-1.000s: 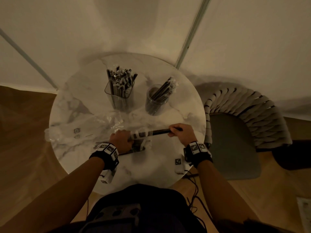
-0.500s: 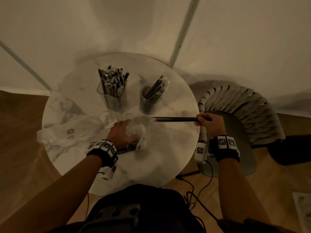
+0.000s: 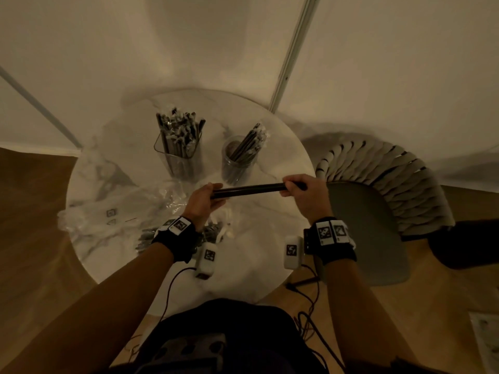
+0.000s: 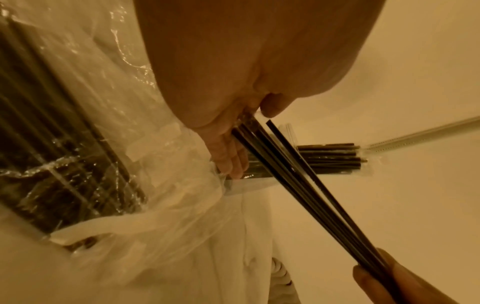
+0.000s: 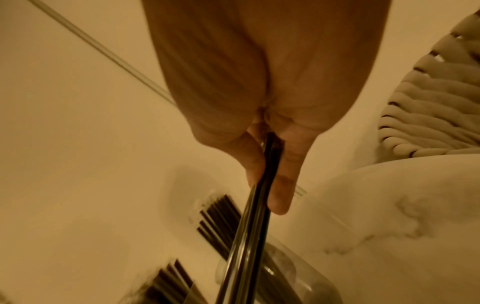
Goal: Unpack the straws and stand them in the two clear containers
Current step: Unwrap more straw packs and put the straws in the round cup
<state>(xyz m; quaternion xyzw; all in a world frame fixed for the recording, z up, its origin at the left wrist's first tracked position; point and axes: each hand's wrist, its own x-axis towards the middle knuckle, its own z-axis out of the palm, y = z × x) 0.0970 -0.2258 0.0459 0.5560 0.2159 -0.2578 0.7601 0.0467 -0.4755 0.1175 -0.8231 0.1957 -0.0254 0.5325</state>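
A bundle of black straws (image 3: 249, 189) (image 4: 306, 191) (image 5: 249, 232) hangs level above the round marble table (image 3: 256, 255). My left hand (image 3: 205, 202) (image 4: 235, 144) grips its left end and my right hand (image 3: 295, 190) (image 5: 270, 174) grips its right end. Behind them stand two clear containers: a square one (image 3: 178, 152) packed with straws and a round one (image 3: 237, 163) with several leaning straws. A pack of wrapped straws (image 3: 147, 237) (image 4: 59, 148) lies on the table under my left wrist.
Crumpled clear plastic wrapping (image 3: 118, 211) (image 4: 182, 236) covers the table's left side. A woven-back chair (image 3: 378, 201) stands right against the table. Cables (image 3: 310, 292) hang from the wrist units. The white wall is close behind the table.
The right hand drew the straws rightward out of the wrapping. The left hand let go of the wrapper on the table, rose and took the bundle's left end.
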